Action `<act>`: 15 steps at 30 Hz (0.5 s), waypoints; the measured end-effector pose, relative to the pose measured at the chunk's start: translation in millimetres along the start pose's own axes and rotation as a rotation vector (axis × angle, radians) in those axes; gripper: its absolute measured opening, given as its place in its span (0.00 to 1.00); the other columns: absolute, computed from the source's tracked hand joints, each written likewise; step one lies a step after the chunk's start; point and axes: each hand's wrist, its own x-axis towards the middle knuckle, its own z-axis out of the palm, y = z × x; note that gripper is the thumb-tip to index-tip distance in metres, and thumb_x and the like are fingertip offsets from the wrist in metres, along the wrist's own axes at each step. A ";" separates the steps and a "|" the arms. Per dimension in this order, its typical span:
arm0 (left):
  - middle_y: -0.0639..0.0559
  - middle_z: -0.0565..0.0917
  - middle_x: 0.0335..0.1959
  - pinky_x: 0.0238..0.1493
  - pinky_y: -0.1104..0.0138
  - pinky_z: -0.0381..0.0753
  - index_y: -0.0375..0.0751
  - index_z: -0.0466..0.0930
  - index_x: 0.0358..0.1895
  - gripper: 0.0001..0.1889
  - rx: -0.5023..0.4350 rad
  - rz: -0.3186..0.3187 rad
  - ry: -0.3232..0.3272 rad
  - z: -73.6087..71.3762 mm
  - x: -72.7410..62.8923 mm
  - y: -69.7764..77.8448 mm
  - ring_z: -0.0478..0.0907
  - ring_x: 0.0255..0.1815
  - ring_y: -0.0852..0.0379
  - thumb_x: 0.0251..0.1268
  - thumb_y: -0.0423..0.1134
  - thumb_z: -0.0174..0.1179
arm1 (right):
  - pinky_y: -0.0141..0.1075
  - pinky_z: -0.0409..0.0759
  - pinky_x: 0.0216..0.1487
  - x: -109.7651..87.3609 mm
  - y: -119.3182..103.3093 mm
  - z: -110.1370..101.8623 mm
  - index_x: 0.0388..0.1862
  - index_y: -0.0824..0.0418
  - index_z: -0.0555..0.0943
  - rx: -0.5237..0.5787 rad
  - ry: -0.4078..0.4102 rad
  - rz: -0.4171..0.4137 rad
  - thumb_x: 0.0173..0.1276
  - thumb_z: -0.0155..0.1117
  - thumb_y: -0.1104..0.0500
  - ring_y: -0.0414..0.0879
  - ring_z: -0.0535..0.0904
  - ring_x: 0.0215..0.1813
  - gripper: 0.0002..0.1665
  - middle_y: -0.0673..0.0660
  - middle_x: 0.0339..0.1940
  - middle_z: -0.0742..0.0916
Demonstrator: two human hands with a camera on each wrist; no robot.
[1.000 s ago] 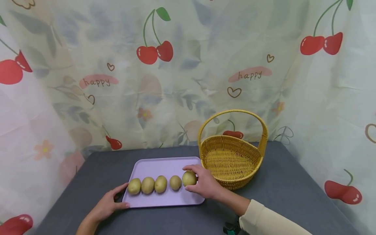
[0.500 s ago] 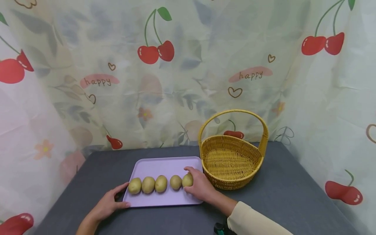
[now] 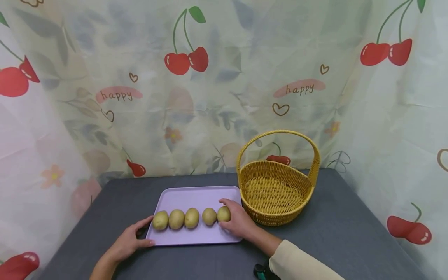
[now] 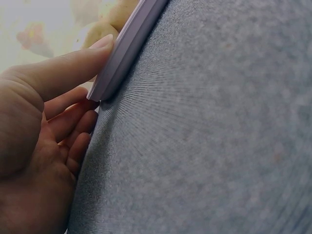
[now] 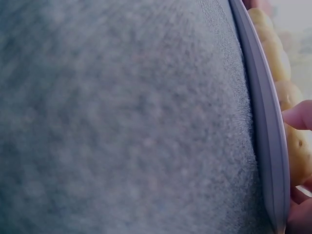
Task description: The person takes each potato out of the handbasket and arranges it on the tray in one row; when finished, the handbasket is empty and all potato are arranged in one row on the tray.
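Observation:
A lilac tray (image 3: 192,197) lies on the dark grey cloth, with several potatoes (image 3: 176,219) in a row along it. My left hand (image 3: 126,242) holds the tray's left end near the front corner; in the left wrist view its thumb (image 4: 87,61) lies against the tray rim (image 4: 127,46), fingers at the side. At the row's right end, my right hand (image 3: 239,221) has thumb and fingers around the last potato (image 3: 223,214), which sits on the tray. The right wrist view shows that potato (image 5: 298,146) behind the rim, beside the thumb (image 5: 300,116).
A yellow wicker basket (image 3: 273,190) with a tall arched handle stands right behind the tray's right end, and no potatoes show in it. A cherry-print curtain (image 3: 224,97) hangs behind and at both sides of the table.
My right hand has shifted slightly left and closer around the rightmost potato, covering more of it. The left hand and the tray stay in place.

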 end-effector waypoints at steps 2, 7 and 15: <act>0.31 0.68 0.67 0.62 0.44 0.64 0.31 0.64 0.70 0.44 0.012 0.000 0.002 -0.1 0.4 1.2 0.63 0.66 0.35 0.50 0.43 0.75 | 0.44 0.73 0.57 0.4 0.8 -0.4 0.66 0.59 0.72 -0.005 -0.004 0.003 0.51 0.76 0.60 0.49 0.75 0.56 0.41 0.59 0.58 0.80; 0.31 0.69 0.66 0.60 0.47 0.67 0.30 0.65 0.69 0.43 0.025 0.020 0.002 -0.8 -0.1 3.7 0.65 0.65 0.35 0.50 0.42 0.74 | 0.44 0.72 0.59 0.6 2.1 -1.0 0.66 0.59 0.71 -0.014 -0.012 0.016 0.52 0.76 0.60 0.49 0.74 0.58 0.41 0.58 0.60 0.79; 0.32 0.69 0.66 0.60 0.49 0.67 0.31 0.65 0.70 0.44 0.042 0.009 0.007 0.9 2.0 0.5 0.64 0.66 0.37 0.50 0.44 0.75 | 0.47 0.68 0.64 -13.2 -3.3 -11.8 0.66 0.61 0.71 -0.007 -0.014 -0.016 0.53 0.75 0.60 0.51 0.71 0.64 0.40 0.59 0.63 0.76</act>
